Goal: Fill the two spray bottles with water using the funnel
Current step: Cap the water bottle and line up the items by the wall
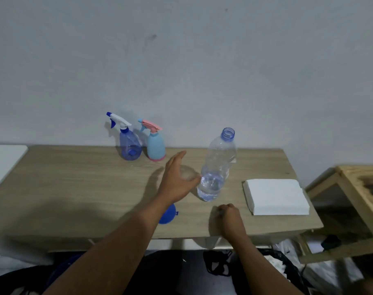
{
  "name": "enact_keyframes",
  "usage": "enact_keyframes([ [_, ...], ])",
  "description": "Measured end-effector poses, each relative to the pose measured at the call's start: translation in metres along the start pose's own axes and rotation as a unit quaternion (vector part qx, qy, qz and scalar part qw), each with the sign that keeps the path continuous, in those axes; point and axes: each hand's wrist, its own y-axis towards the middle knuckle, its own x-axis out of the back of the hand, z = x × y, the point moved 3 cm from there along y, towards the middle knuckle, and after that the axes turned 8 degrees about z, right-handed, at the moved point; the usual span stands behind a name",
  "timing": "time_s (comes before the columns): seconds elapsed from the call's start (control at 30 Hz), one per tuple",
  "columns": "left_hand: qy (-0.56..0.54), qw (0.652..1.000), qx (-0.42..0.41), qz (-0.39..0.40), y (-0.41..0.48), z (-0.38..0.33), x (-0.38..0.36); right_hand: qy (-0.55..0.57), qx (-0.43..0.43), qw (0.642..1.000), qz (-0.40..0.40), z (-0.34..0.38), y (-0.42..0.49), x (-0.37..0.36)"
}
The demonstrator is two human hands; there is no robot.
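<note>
- Both spray bottles stand capped with their trigger heads on at about eleven o'clock on the table (75, 188), near the wall (181, 60): the clear blue spray bottle (130, 145) to the left, touching or just beside the pale blue and pink spray bottle (155, 146).
- Whether either holds water I cannot tell.
- The uncapped water bottle (217, 167) at one o'clock is only about a quarter full, which suggests pouring is largely done.
- The blue funnel (167, 213) lies on the table at six o'clock, partly under the left forearm.
- The left hand (177, 179) is spread loose, its thumb just beside the water bottle's base, gripping nothing.
- The right hand (229, 216) is clenched; what it holds, if anything, is hidden.
- A stack of white napkins (277, 196) sits at three o'clock.
- A wooden frame (362, 188) stands beside the table.
</note>
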Motion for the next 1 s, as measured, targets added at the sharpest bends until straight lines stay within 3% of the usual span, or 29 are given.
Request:
enact_keyframes([
  [0.23, -0.011, 0.997, -0.069, -0.03, 0.02, -0.07, -0.03, 0.214, 0.023, 0.963, -0.164, 0.023, -0.005, 0.116],
  [0.43, -0.04, 0.996, -0.066, -0.053, 0.024, -0.084, -0.042, 0.303, 0.21, 0.91, -0.188, 0.1, -0.01, 0.221],
  [0.53, -0.042, 0.996, -0.052, -0.054, 0.023, -0.084, -0.043, 0.259, 0.29, 0.909, -0.149, 0.13, -0.017, 0.242],
  [0.7, -0.048, 0.997, -0.037, -0.047, 0.021, -0.086, -0.043, 0.044, 0.383, 0.917, -0.105, 0.152, -0.027, 0.252],
  [1.0, -0.042, 0.997, -0.022, -0.053, 0.02, -0.091, -0.042, -0.061, 0.368, 0.928, -0.014, 0.16, -0.022, 0.265],
])
